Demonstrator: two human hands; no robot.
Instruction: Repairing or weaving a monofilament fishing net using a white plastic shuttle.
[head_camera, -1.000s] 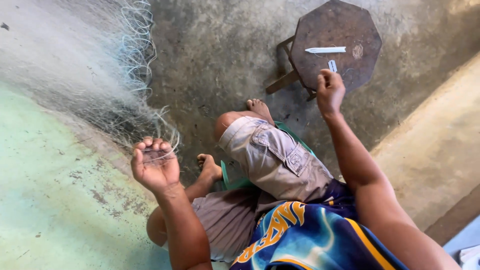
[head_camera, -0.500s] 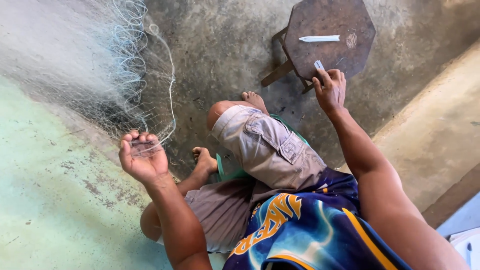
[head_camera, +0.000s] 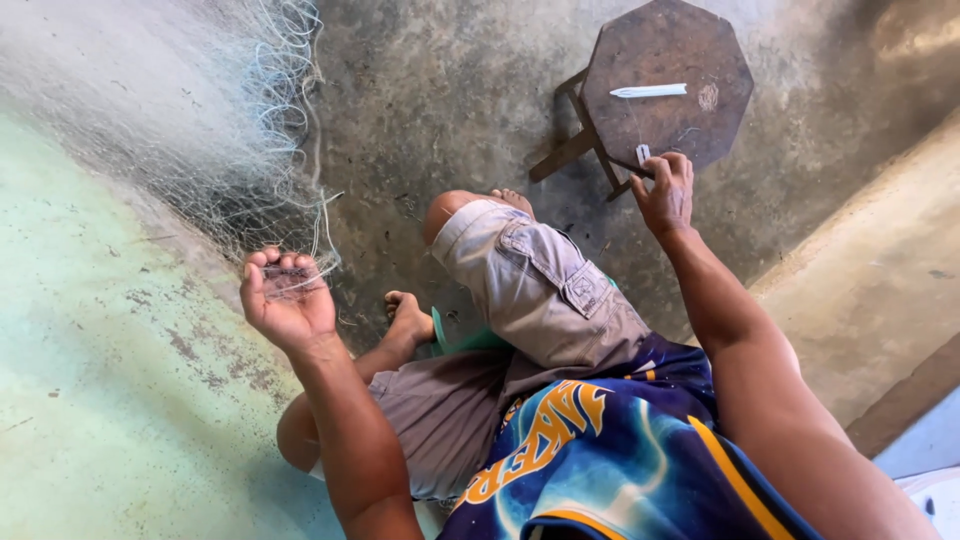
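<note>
A fine pale fishing net (head_camera: 200, 130) hangs along a green wall and spills onto the concrete floor (head_camera: 420, 130). The left hand (head_camera: 287, 300), palm up, has its fingers curled closed on a bunch of mesh. The right hand (head_camera: 665, 192) pinches a small white piece (head_camera: 643, 154) at the edge of an octagonal wooden stool (head_camera: 668, 80), where a white netting needle (head_camera: 650, 91) lies. With both arms stretched apart, a tug might slip the bunched mesh loose, or a nudge might knock the needle off.

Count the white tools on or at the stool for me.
2. A long white netting needle lies on the stool top; a small white piece sits at its near edge by the right hand.
</note>
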